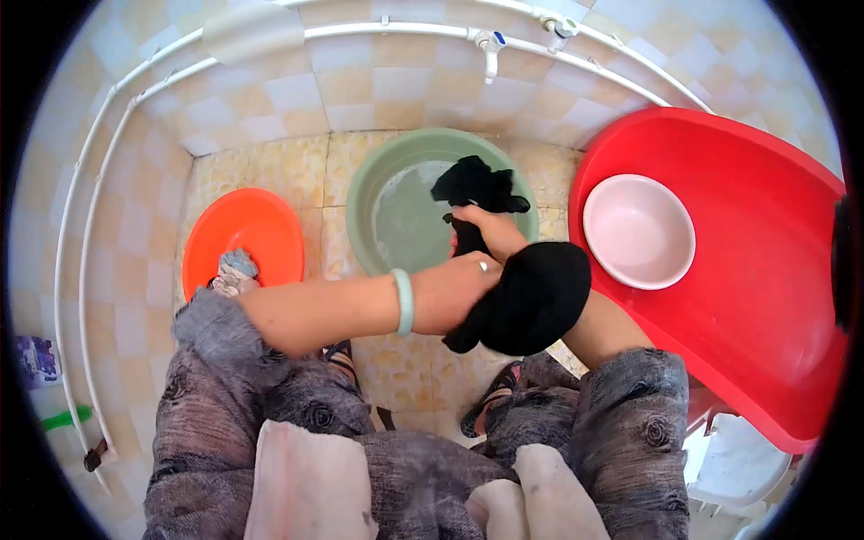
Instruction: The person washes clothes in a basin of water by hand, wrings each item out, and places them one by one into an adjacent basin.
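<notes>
A twisted black cloth [531,301] runs through both of my hands, bunched at each end. My left hand [454,290], with a pale bangle [403,301] on its wrist and a ring on a finger, is closed around the cloth. Just ahead of it, my right hand [495,232] also grips the cloth, and the upper bunch hangs over the green basin [360,211]. Cloudy water [409,216] stands in that basin. The lower bunch covers part of my right wrist. Some fingers of both hands are hidden.
On the left, an orange basin [211,234] holds crumpled grey cloth [238,270]. At the right, a white bowl [641,277] sits in a large red tub [765,270]. A tap [490,56] and white pipes [387,31] run along the tiled wall.
</notes>
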Tool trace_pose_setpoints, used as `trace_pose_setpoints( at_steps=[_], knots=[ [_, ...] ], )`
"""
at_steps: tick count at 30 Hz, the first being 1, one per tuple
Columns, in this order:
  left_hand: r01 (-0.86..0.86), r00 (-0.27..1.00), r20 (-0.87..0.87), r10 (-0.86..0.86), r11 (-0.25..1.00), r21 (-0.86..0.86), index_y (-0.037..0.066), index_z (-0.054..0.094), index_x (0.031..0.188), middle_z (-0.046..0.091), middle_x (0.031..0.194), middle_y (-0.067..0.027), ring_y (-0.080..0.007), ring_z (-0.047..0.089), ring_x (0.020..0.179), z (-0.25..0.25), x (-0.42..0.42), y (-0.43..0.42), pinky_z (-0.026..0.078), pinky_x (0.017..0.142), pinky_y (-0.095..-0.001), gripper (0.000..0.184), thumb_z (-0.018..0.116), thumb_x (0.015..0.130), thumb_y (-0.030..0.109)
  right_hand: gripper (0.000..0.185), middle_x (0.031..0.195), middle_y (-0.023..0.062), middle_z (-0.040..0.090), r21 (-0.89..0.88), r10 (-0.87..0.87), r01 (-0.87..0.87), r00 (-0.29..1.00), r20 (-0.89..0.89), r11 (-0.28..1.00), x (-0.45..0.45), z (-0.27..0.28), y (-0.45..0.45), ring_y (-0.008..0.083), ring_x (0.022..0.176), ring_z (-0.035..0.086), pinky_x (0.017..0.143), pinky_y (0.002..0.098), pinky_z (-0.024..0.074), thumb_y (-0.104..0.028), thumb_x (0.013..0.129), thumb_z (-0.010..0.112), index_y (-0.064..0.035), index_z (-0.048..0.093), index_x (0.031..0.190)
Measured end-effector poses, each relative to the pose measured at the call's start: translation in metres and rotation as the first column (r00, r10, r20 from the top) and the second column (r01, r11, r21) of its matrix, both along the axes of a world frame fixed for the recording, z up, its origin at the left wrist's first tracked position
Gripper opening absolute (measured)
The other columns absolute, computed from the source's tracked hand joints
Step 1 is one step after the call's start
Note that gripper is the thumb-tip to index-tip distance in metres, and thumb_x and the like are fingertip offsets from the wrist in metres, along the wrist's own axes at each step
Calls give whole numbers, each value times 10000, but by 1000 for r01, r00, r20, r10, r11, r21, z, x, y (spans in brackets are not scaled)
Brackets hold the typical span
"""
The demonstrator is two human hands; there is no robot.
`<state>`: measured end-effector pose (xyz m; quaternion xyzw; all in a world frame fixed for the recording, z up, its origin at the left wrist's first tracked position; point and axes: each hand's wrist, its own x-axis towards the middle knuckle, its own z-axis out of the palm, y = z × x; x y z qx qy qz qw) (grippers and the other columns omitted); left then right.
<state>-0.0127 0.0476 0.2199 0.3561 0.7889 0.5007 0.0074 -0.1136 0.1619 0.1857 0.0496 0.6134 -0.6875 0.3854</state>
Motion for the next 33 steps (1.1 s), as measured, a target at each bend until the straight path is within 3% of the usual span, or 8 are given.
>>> trace_pose_setpoints(
  at_steps=[3, 8, 12, 18, 20, 24, 26, 33],
  knots=[
    [-209, 976, 4, 217, 936, 283, 7, 566, 1136, 651, 989, -93, -217, 609, 941, 32, 14, -14, 476, 851, -330, 366, 620, 849, 228, 385, 796, 74, 626, -166, -180, 187, 982, 55, 968, 27, 6, -2, 229, 680, 618, 611, 387, 518, -418, 873, 556, -43, 567, 960],
    [-558, 652, 757, -40, 650, 515, 9, 642, 1014, 661, 920, -87, -182, 621, 893, 67, 1, -63, 519, 779, -340, 244, 611, 840, 177, 904, 825, 133, 649, -269, 423, -352, 863, 278, 896, 102, 33, 52, 243, 699, 636, 612, 349, 498, -810, 804, 187, -43, 599, 1044],
    [-623, 670, 717, -194, 378, 685, -14, 561, 1147, 641, 1033, -128, -218, 631, 881, 88, 28, -78, 539, 765, -346, 353, 586, 845, 168, 688, 902, 141, 647, -105, 729, -723, 684, 25, 683, 142, 86, 95, 247, 828, 649, 674, 353, 519, -582, 892, 476, 20, 480, 1226],
    [-593, 717, 646, -262, 258, 763, 9, 578, 1100, 652, 978, -121, -221, 639, 823, 121, 84, -69, 549, 736, -357, 322, 621, 827, 177, 475, 870, 150, 661, -650, 84, -228, 966, -246, 725, 128, 118, 158, 267, 824, 665, 638, 349, 544, -384, 943, 480, 34, 557, 1155],
    [-557, 727, 617, -301, 268, 786, 8, 544, 1162, 643, 1023, -144, -232, 648, 811, 126, 98, -59, 566, 700, -356, 382, 607, 837, 198, 562, 967, 171, 655, -495, -291, 189, 947, -137, 848, 119, 86, 152, 252, 815, 658, 657, 321, 550, -474, 967, 397, 7, 493, 1242],
    [-603, 609, 636, -474, 245, 760, -4, 493, 1248, 644, 1047, -181, -238, 668, 728, 136, 135, -8, 590, 626, -337, 488, 592, 830, 228, 803, 1258, 212, 525, -586, -77, 27, 995, -59, 810, 168, 93, 72, 326, 1075, 575, 876, 468, 487, -689, 862, 384, -62, 395, 1363],
    [-546, 568, 623, -537, 321, 774, -8, 483, 1257, 648, 1037, -178, -244, 668, 733, 113, 147, 15, 590, 631, -352, 499, 588, 829, 225, 773, 1241, 188, 550, -716, -296, 349, 933, 205, 604, 181, 106, 36, 356, 1075, 568, 900, 485, 475, -682, 869, 387, -56, 449, 1318],
    [-493, 302, 698, -649, 521, 697, 23, 452, 1278, 593, 1127, -208, -210, 647, 745, 91, 187, 52, 570, 596, -346, 514, 633, 834, 205, 434, 1087, 122, 613, -806, -449, 171, 884, -127, 566, 166, 123, 65, 265, 985, 604, 818, 390, 523, -335, 909, 510, -54, 492, 1238]
  ],
)
